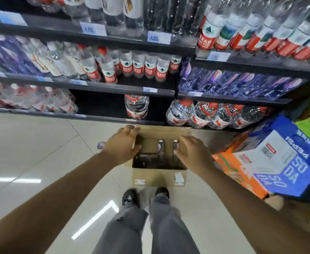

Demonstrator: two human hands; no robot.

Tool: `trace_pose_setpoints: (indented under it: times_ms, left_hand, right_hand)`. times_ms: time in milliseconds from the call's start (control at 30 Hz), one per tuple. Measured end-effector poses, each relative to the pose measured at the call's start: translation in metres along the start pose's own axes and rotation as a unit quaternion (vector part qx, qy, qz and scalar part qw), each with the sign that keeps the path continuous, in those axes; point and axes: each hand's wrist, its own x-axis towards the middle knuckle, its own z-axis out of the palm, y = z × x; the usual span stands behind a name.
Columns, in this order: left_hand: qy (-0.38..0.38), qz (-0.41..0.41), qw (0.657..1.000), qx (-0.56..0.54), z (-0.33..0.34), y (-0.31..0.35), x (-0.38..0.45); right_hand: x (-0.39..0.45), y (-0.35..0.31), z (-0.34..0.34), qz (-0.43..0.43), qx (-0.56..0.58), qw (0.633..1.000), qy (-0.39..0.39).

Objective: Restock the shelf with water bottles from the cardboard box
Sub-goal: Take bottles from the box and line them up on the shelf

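**Both hands over the open box at the foot of the shelf**

Plainly legible writing is scarce: the blue carton [286, 162] at the right reads "PEPSI" and "SODA" upside down, and two price tags [158, 37] on the upper shelf edge show what looks like "2.00" and "1.00", blurred. The red-labelled bottles [137, 67] on the middle shelf carry a dark green mountain mark; their script is too small to read.

The cardboard box [159, 176] stands open on the floor just ahead of the person's black shoes [130, 197]. Inside it, two water bottles [161, 147] with pale purple caps stand upright near the far wall, with more lying dark below them. The left hand [122, 144] is curled over the box's left rim, and a purple-capped bottle end shows just past its knuckles; whether the hand holds that bottle I cannot tell. The right hand [192, 153] hovers over the box's right side with fingers loosely bent, holding nothing, its fingertips just beside the right-hand bottle cap.

Straight ahead, the bottom shelf [103, 118] has a dark open bay with one large jug [136, 107] standing in it. Stacked cartons crowd the box's right; bare tiled floor [40, 143] lies to its left.
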Motion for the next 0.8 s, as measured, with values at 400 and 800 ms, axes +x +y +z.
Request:
trace_pose_setpoints:
  times_ms: [400,800]
  left_hand:
    - [-0.086,-0.071,0.992,-0.057,0.26,-0.052,0.12]
    - [-0.126,-0.102,0.986,-0.044,0.508,-0.102,0.289]
  right_hand:
    - [0.06,0.137,0.228,0.069,0.029,0.994,-0.074]
    - [0.181,0.271,0.463,0.158,0.063,0.982,-0.082]
